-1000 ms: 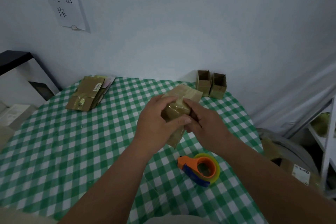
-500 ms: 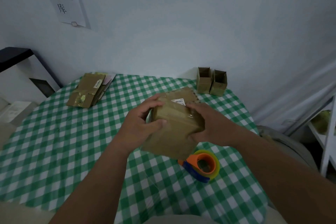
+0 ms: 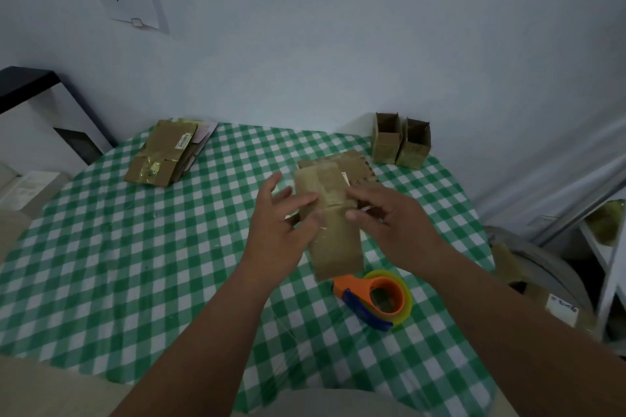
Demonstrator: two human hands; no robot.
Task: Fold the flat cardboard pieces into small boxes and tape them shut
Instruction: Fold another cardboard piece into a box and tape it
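- Cardboard piece (image 3: 333,237) — held up above the surface (image 3: 101,247), just beyond the tape dispenser (image 3: 376,298); its lower edge hangs close over the dispenser's orange nose. A second flat piece (image 3: 355,162) lies behind it, farther from the dispenser.
- Left hand (image 3: 277,230): fingers spread and loosely straight, thumb resting on the piece's left edge. Looks like steadying, not a firm grip.
- Right hand (image 3: 389,217): fingertips bent onto the right edge; some blur, so whether it truly pinches I cannot tell.
- Handling, as a judgement: thin corrugated board — light, stiff across the panels, weak along the creases. The glossy strips of old tape on its face are probably slick. Best taken at the side edges near the middle, thumbs on the face, so the sleeve can be squeezed open without crushing a flap.
- Edges and room: the surface's right rim runs just right of the dispenser, so little margin there. Open checked cloth lies left of the dispenser. The stack of flat pieces (image 3: 166,156) sits far left of it, and two folded boxes (image 3: 401,142) stand well beyond it by the wall.
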